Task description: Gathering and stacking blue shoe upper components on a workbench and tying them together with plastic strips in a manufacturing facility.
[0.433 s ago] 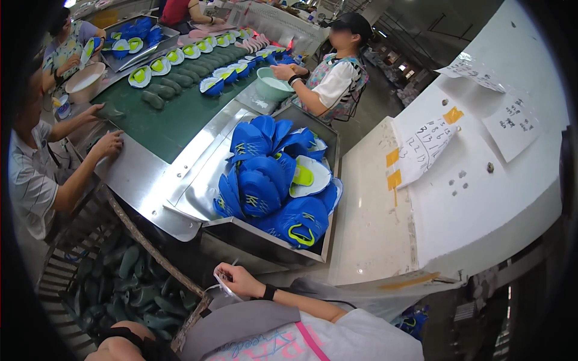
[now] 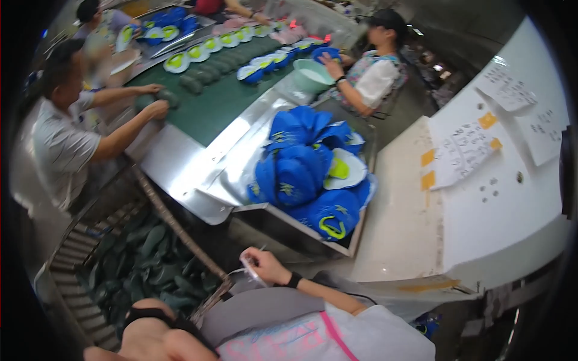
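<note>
Black-banded right hand [image 2: 270, 268] angled leftward, fingers curled round pale strip [image 2: 253, 272]; left fingers' grip unclear.

Smooth, pale piece [image 2: 255, 274] in the right grip [image 2: 267, 268]. Beyond the grip, matt cloth-like blue uppers [image 2: 301, 174] in a dull metal tray [image 2: 277, 225]; farther, glossy metal desk [image 2: 186, 186]. Left, smooth plastic-looking lasts [image 2: 153, 271], rough brown rail [image 2: 177, 221]; right, matt paper sheets [image 2: 466, 153].

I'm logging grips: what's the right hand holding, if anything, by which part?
The right hand holds a small pale object; which part is gripped can't be told.
</note>
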`<state>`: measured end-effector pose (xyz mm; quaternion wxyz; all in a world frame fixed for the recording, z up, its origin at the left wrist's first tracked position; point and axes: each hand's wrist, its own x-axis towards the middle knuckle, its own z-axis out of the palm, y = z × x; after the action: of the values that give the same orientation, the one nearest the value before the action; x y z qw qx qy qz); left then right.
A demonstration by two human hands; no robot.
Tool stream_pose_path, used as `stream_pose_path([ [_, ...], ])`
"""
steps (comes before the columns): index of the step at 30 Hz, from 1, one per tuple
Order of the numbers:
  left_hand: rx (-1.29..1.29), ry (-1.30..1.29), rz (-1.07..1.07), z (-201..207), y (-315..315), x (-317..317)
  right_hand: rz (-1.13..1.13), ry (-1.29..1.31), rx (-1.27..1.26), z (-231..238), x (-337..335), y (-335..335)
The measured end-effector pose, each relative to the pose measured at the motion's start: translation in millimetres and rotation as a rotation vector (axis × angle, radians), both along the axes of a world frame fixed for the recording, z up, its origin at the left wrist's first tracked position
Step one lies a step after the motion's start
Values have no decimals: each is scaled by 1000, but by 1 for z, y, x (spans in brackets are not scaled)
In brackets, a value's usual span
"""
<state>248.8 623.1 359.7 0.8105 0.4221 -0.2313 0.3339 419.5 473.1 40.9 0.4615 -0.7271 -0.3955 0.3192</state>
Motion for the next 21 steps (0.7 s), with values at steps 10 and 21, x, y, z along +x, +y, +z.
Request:
stream_pose_path([
  [10, -132, -103, 798, -8, -41, -14, 69, 136, -31, 17, -20, 17],
  [21, -125, -443, 629, -25, -27, -61, 186, 59, -23, 19, -46, 29],
])
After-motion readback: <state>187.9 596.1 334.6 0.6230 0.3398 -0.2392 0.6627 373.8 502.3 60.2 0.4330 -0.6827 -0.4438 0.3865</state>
